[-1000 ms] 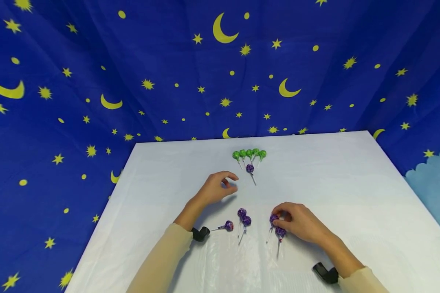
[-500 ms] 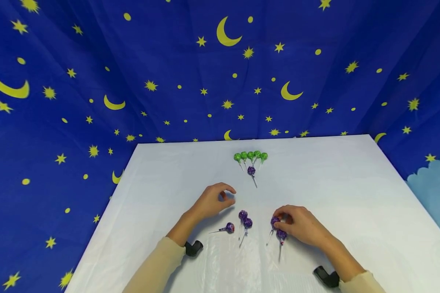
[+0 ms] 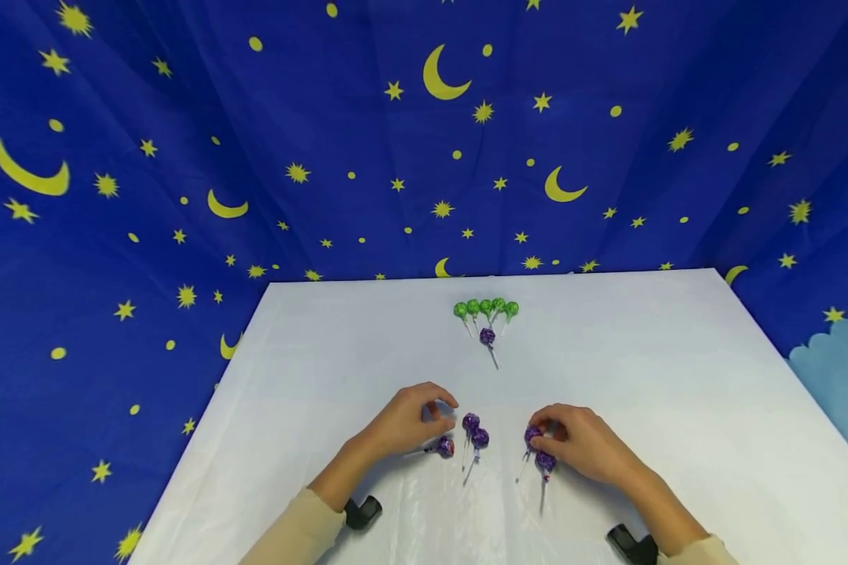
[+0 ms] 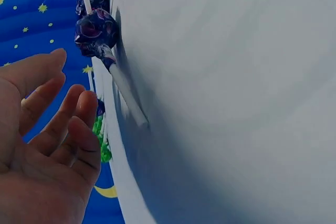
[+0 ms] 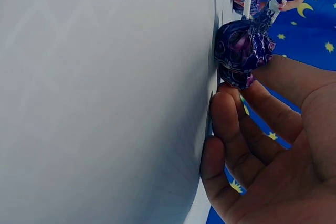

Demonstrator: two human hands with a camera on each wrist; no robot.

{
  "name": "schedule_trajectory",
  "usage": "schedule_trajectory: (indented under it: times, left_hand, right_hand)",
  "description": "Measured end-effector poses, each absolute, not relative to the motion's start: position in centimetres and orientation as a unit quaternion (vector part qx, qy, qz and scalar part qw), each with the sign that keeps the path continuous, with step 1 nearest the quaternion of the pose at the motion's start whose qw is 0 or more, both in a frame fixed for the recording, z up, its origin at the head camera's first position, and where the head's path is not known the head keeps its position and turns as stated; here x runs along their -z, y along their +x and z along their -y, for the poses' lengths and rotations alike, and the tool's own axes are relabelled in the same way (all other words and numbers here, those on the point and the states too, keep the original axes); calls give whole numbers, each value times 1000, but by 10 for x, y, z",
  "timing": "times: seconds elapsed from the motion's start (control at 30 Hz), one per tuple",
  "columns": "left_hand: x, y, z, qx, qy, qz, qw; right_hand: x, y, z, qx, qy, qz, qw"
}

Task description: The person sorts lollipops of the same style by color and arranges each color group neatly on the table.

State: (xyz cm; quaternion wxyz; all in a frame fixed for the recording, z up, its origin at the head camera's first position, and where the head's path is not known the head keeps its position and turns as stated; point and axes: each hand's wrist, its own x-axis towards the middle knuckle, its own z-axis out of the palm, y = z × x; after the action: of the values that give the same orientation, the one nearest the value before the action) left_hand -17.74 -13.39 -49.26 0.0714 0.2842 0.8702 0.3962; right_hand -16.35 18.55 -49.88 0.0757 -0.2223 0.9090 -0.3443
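My right hand (image 3: 585, 441) pinches the head of a purple-wrapped lollipop (image 3: 533, 436) between thumb and fingers, low at the white table. Right by its thumb lies a second purple lollipop (image 3: 546, 461), stick toward me. My left hand (image 3: 408, 420) holds nothing; its fingers are loosely bent and spread above a purple lollipop (image 3: 444, 447) lying sideways. Just right of that hand, a pair of purple lollipops (image 3: 480, 438) lie against each other. In the left wrist view a purple lollipop (image 4: 97, 32) sits beyond the fingertips of the left hand (image 4: 52, 145).
Several green lollipops (image 3: 486, 307) lie in a row near the back of the white table (image 3: 367, 329). One purple lollipop (image 3: 487, 337) lies just in front of them. A blue curtain (image 3: 367, 141) with yellow moons and stars hangs behind the table.
My left hand has come back toward me and down, from near the far purple lollipop to the one lying sideways. The right hand stays at its lollipop. The head view has tilted slightly upward.
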Motion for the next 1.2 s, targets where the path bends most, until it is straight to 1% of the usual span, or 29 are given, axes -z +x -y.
schedule_trajectory:
  times: [0.33, 0.6, 0.87, 1.2]
  left_hand:
    - [499, -164, 140, -369, 302, -875, 85]
    - [500, -164, 138, -352, 344, -865, 94]
    - [500, -165, 141, -382, 349, -846, 125]
    - [502, -167, 142, -391, 329, -849, 132]
  right_hand:
    - [501, -162, -181, 344, -225, -909, 67]
    - [499, -160, -181, 329, -189, -923, 65]
    - [498, -161, -182, 328, -195, -922, 70]
    - [498, -161, -183, 331, -203, -919, 72]
